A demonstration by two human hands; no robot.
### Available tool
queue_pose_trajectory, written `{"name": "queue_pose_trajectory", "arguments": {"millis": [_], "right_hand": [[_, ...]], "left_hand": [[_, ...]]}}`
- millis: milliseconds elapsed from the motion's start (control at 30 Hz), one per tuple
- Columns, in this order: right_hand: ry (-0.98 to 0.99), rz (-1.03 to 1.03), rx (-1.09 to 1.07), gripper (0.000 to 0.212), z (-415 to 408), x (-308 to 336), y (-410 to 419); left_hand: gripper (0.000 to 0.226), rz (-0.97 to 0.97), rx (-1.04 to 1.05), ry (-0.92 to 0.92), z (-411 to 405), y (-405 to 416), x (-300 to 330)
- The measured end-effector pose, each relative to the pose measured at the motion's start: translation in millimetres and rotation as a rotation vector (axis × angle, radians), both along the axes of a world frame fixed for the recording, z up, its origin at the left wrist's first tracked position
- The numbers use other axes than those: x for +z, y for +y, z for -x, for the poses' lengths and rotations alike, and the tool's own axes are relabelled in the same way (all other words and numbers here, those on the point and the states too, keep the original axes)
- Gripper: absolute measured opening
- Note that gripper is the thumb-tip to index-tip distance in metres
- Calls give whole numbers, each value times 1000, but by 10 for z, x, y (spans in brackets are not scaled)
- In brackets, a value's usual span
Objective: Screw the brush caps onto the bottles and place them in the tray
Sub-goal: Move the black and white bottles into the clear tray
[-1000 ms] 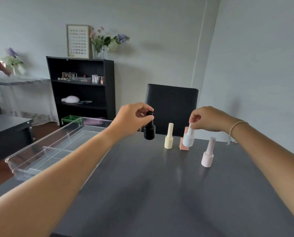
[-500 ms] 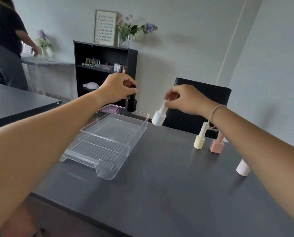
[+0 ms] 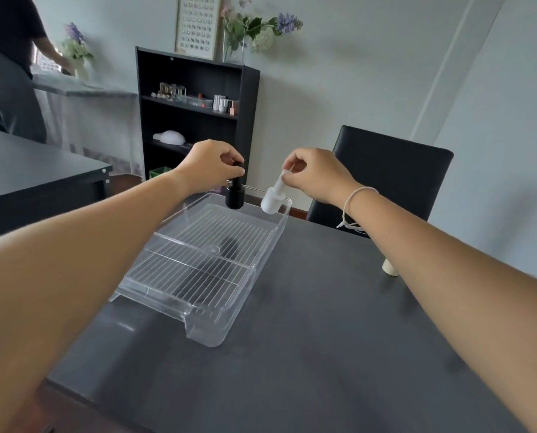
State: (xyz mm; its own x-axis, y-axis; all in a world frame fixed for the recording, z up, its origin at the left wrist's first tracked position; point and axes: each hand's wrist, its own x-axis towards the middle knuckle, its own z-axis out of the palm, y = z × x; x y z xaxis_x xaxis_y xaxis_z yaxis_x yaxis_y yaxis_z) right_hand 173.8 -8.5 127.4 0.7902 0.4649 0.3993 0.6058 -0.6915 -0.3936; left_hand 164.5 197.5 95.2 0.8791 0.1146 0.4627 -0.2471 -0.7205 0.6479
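Head view, looking down over a dark grey bench (image 3: pixel 323 354).

Item: left hand (image 3: pixel 209 165), fingers pinched closed round the cap of a black cylindrical bottle (image 3: pixel 235 195). Bottle hangs upright in the air over the far end of the tray, clear of its floor.

Item: right hand (image 3: pixel 315 175), fingertips closed on the slim cap of a white cylindrical bottle (image 3: pixel 272 200). Bottle tilted, base towards the left, held over the far right corner of the tray, just beside the black one; whether it touches the tray rim cannot be told. Thin pale cord bracelet (image 3: pixel 353 207) on this wrist.

Item: clear plastic tray (image 3: pixel 204 323) with ribbed floor and a cross divider making two compartments, lying on the bench left of centre. No bottle rests in either compartment; dark shadows fall on the ribs.

Item: cream-coloured bottle (image 3: pixel 389 267) standing on the bench to the right, mostly hidden behind the right forearm, well apart from the tray.

Surroundings: black chair back (image 3: pixel 395 176) across the bench; black open shelf unit (image 3: pixel 195 114) against the wall, small bottles on its upper shelf, framed chart (image 3: pixel 197 25) and vase of flowers (image 3: pixel 251 29) on top; second dark table (image 3: pixel 36 173) at left; another person (image 3: pixel 8 67) in dark top standing far left.
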Motion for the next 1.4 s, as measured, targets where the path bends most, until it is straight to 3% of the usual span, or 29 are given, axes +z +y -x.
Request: {"name": "queue_pose_trajectory", "arguments": {"millis": [700, 1000, 1200, 1400], "right_hand": [[-59, 339, -86, 19, -238, -252, 125], [-136, 325, -103, 23, -266, -315, 83], [-154, 270, -80, 32, -173, -338, -10], [-147, 227, -82, 30, 72, -265, -372]], "left_hand": [[21, 33, -101, 104, -179, -380, -158], [22, -44, -92, 114, -197, -442, -219], [28, 18, -87, 121, -183, -453, -238], [29, -62, -47, 16, -103, -516, -158]]}}
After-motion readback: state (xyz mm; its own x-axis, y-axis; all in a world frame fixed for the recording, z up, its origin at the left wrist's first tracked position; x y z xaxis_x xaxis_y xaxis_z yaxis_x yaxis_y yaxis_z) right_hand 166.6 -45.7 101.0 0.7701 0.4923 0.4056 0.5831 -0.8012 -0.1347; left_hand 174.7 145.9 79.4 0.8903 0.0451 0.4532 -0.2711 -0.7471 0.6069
